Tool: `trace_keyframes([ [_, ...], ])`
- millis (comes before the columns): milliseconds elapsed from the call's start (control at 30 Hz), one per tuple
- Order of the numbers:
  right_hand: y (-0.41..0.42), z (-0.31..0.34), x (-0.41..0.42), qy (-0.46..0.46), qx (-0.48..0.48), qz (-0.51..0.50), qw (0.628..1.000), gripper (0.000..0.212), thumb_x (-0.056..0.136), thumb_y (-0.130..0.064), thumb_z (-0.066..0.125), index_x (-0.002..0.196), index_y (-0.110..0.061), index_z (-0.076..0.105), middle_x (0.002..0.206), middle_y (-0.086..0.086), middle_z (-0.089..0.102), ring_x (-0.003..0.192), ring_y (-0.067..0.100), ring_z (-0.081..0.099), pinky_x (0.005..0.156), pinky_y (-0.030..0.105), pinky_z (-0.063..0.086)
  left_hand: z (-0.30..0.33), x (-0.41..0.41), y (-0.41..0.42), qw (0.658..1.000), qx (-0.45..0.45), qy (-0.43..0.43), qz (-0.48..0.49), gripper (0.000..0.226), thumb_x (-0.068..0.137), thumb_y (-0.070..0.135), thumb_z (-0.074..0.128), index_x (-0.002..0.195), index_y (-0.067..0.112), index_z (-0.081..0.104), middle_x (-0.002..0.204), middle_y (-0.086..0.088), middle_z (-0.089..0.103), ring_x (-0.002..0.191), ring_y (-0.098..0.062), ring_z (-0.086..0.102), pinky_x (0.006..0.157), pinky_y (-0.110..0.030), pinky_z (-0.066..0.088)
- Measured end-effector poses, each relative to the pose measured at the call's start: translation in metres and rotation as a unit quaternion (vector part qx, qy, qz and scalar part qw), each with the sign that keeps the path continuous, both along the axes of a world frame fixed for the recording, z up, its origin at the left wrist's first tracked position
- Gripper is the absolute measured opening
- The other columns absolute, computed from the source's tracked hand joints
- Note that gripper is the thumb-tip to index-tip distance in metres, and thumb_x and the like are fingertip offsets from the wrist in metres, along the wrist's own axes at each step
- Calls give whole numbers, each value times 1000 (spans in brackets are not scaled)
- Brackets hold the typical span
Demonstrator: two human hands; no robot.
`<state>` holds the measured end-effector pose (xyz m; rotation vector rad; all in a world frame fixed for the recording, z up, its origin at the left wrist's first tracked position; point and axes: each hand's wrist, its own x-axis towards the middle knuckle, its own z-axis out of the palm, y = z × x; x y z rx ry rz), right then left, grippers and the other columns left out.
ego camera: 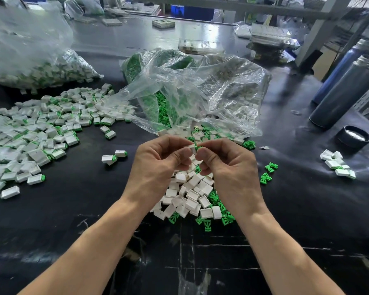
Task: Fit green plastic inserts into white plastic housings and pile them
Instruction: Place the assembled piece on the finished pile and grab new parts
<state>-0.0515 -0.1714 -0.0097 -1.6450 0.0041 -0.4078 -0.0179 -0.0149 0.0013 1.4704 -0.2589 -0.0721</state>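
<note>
- Left hand is pinching a small white housing above the near centre of the black table.
- Right hand is pinching a green insert against the housing's open end.
- Loose housings and inserts are lying beneath the hands.
- Assembled pile is spreading at left.

Two hands, three plastic bags, two dark cylinders, one cap.
</note>
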Motion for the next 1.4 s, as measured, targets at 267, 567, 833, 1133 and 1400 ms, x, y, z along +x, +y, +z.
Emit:
trace_keyframes([
  [267, 0, -2, -1, -11, -104, -30, 994, 14, 89, -17, 75, 94, -30, 75, 81, -10, 74, 72, 10, 68, 68, 36, 59, -1, -5, -5, 994, 74, -73, 36, 19, 89, -7, 71, 91, 12, 77, 77, 3, 76, 65, -10, 68, 64, -20, 57],
  [567, 2, 3, -5, -26, -112, -50, 992, 14, 89, -8, 78, 88, -22, 79, 73, -10, 72, 66, 9, 65, 62, 34, 56, 1, -10, -8, 990, 82, -97, 64, 24, 86, -10, 72, 87, 13, 78, 74, -2, 75, 62, -12, 66, 61, -25, 59],
  [833, 4, 6, -6, 14, -12, -23, 1000, 25, 87, 1, 76, 83, -23, 81, 71, 6, 74, 59, 21, 61, 57, 39, 56, 2, -8, -8, 997, 35, -48, 53, 18, 85, -11, 73, 87, 6, 78, 74, -10, 75, 59, -16, 66, 59, -25, 59],
  [1133, 6, 9, -3, 31, 67, -13, 997, 15, 100, -12, 66, 95, -15, 80, 79, 12, 76, 57, 17, 60, 49, 28, 54, 1, -5, -11, 997, 17, -47, 53, 11, 87, 3, 76, 90, 13, 78, 80, -1, 77, 69, -11, 67, 64, -23, 57],
  [1400, 19, 14, -2, 148, 161, 36, 975, 66, 108, -56, 37, 64, -19, 70, 61, 10, 59, 44, 16, 46, 40, 23, 31, -1, -6, -18, 993, 47, -102, 20, 9, 88, 12, 79, 92, 20, 78, 111, 2, 70, 100, -19, 68, 89, -42, 53],
])
